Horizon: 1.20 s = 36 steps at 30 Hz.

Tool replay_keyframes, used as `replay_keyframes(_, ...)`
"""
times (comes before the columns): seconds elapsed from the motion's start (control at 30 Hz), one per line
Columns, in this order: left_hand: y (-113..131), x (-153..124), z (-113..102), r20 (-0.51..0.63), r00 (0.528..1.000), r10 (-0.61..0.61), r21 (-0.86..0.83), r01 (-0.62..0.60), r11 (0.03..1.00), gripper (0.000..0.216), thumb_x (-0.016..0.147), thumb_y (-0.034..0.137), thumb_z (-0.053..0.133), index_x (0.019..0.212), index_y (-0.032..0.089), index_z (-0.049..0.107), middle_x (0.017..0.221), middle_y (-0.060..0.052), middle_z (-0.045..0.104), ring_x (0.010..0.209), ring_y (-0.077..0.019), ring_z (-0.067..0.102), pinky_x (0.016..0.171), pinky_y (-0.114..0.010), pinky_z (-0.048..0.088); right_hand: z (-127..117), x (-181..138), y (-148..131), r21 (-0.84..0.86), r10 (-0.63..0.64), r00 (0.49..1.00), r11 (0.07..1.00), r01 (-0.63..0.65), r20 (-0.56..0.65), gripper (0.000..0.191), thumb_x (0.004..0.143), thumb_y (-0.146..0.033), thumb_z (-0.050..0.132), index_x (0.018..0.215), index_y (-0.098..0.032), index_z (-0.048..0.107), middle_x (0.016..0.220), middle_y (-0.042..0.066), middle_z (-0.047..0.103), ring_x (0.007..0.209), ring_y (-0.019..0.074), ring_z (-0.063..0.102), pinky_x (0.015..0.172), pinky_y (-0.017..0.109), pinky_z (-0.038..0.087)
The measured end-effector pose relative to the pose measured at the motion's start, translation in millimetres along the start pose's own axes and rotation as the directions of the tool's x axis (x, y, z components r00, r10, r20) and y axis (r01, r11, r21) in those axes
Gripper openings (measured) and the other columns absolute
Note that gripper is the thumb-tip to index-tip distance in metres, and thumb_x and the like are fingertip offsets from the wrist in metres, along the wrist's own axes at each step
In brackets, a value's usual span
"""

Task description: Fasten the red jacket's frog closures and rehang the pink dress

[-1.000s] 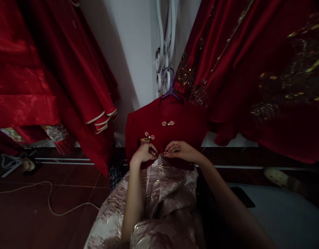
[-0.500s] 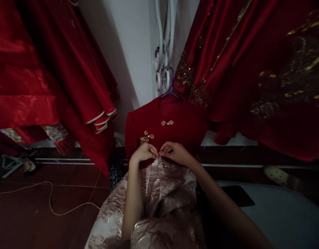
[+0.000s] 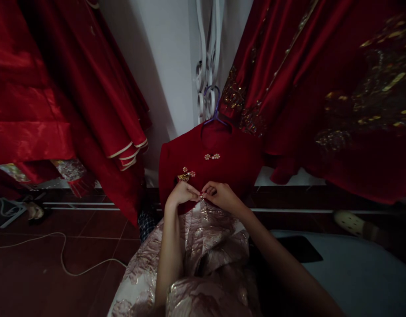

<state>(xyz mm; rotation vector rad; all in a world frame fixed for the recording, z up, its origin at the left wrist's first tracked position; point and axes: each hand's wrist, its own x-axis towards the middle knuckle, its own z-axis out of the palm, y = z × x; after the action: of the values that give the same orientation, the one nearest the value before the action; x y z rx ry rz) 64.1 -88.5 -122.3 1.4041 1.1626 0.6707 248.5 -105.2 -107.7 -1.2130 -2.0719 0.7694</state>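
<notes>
A red garment (image 3: 236, 152) hangs on a purple hanger (image 3: 216, 115) in front of me. Near its neckline sits a jewelled clasp (image 3: 212, 156), made of two flower shapes. A gold fan-shaped brooch (image 3: 186, 175) is on the chest, just above my left hand (image 3: 183, 193). That hand pinches one side of a lower jewelled clasp (image 3: 202, 195) at the garment's front. From the other side my right hand (image 3: 221, 194) pinches the same clasp, fingertips almost meeting. Fingers cover most of it, so whether its halves are joined cannot be seen. Below lies pink brocade cloth (image 3: 212, 246).
Red garments (image 3: 100, 79) hang on the left, and sequinned red ones (image 3: 298, 110) on the right. White scrolled metalwork (image 3: 206, 70) stands behind the hanger. A pale cord (image 3: 90, 269) crosses the floor. A dark flat object (image 3: 300, 248) rests on a pale surface (image 3: 355, 268) at right.
Both hands stay at the lower clasp, with the right hand's fingers shifted very slightly. The view has moved a little; otherwise the scene looks the same.
</notes>
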Motion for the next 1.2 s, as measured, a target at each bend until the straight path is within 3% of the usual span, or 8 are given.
replay_keyframes(0.27, -6.2, 0.7, -5.6, 0.058, 0.998, 0.000, -0.002, 0.001, 1.000, 0.024, 0.054, 0.003, 0.066, 0.078, 0.007, 0.065, 0.068, -0.005, 0.067, 0.063, -0.0107, 0.063, 0.063, -0.023, 0.051, 4.9, 1.3, 11.9, -0.093, 0.007, 1.000, 0.996, -0.006, 0.010, 0.023, 0.067, -0.022, 0.063, 0.090, -0.018, 0.062, 0.077, 0.002, 0.063, 0.068, 0.0115, 0.058, 0.063, 0.022, 0.046)
replay_keyframes(0.4, 1.1, -7.3, -9.0, -0.030, 0.998, 0.061, 0.122, -0.057, 0.991, 0.028, 0.052, 0.001, 0.067, 0.078, 0.009, 0.061, 0.067, -0.003, 0.064, 0.060, -0.0094, 0.060, 0.059, -0.021, 0.048, -18.4, -2.4, 10.9, -0.067, 0.036, 0.998, 0.997, -0.033, 0.042, 0.033, 0.066, -0.029, 0.067, 0.096, -0.018, 0.060, 0.083, 0.003, 0.063, 0.064, 0.0100, 0.058, 0.060, 0.022, 0.046)
replay_keyframes(0.53, 7.0, -10.2, -7.8, 0.020, 0.985, 0.171, 0.285, -0.169, 0.944, 0.025, 0.054, 0.016, 0.073, 0.077, 0.012, 0.064, 0.075, -0.004, 0.065, 0.069, -0.0106, 0.060, 0.064, -0.020, 0.046, -44.5, -5.3, 3.9, -0.054, 0.060, 0.998, 0.997, -0.061, -0.017, 0.025, 0.072, -0.032, 0.062, 0.094, -0.020, 0.061, 0.081, 0.002, 0.065, 0.064, 0.0101, 0.059, 0.059, 0.022, 0.047)
replay_keyframes(0.63, 8.3, -7.2, -1.1, 0.013, 0.985, 0.172, 0.419, -0.162, 0.893, 0.026, 0.054, 0.021, 0.074, 0.078, 0.014, 0.066, 0.075, -0.004, 0.067, 0.068, -0.0119, 0.060, 0.063, -0.021, 0.045, -51.8, -5.7, 2.9, -0.064, 0.070, 0.997, 0.995, -0.071, -0.013, 0.023, 0.073, -0.033, 0.061, 0.092, -0.020, 0.062, 0.080, 0.002, 0.066, 0.065, 0.0114, 0.060, 0.060, 0.023, 0.048)
replay_keyframes(0.87, 16.0, -4.7, 15.2, -0.104, 0.971, 0.213, 0.644, -0.097, 0.759, 0.012, 0.058, 0.016, 0.068, 0.069, 0.017, 0.067, 0.072, -0.003, 0.068, 0.067, -0.0133, 0.059, 0.065, -0.022, 0.043, -32.3, -1.3, 21.6, 0.007, 0.067, 0.982, 0.998, -0.069, 0.175, 0.016, 0.075, -0.028, 0.058, 0.086, -0.020, 0.065, 0.081, 0.003, 0.069, 0.075, 0.0144, 0.063, 0.070, 0.026, 0.050)
replay_keyframes(1.0, 18.1, -5.2, 16.2, -0.090, 0.971, 0.222, 0.679, -0.103, 0.727, 0.011, 0.060, 0.015, 0.065, 0.070, 0.018, 0.067, 0.073, -0.003, 0.068, 0.068, -0.0137, 0.059, 0.065, -0.022, 0.043, -15.9, 1.8, 35.3, -0.002, 0.100, 0.978, 0.995, -0.101, 0.185, 0.023, 0.073, -0.029, 0.060, 0.093, -0.017, 0.063, 0.082, 0.004, 0.069, 0.077, 0.0146, 0.064, 0.071, 0.026, 0.050)
replay_keyframes(1.2, 17.3, -3.5, 17.4, -0.101, 0.969, 0.224, 0.704, -0.089, 0.704, 0.016, 0.057, 0.021, 0.070, 0.072, 0.018, 0.066, 0.072, -0.003, 0.067, 0.068, -0.0142, 0.059, 0.063, -0.023, 0.041, -6.7, 3.4, 40.5, 0.030, 0.084, 0.981, 0.995, -0.090, 0.174, 0.025, 0.072, -0.035, 0.062, 0.088, -0.015, 0.061, 0.078, 0.005, 0.068, 0.072, 0.0141, 0.063, 0.067, 0.025, 0.050)
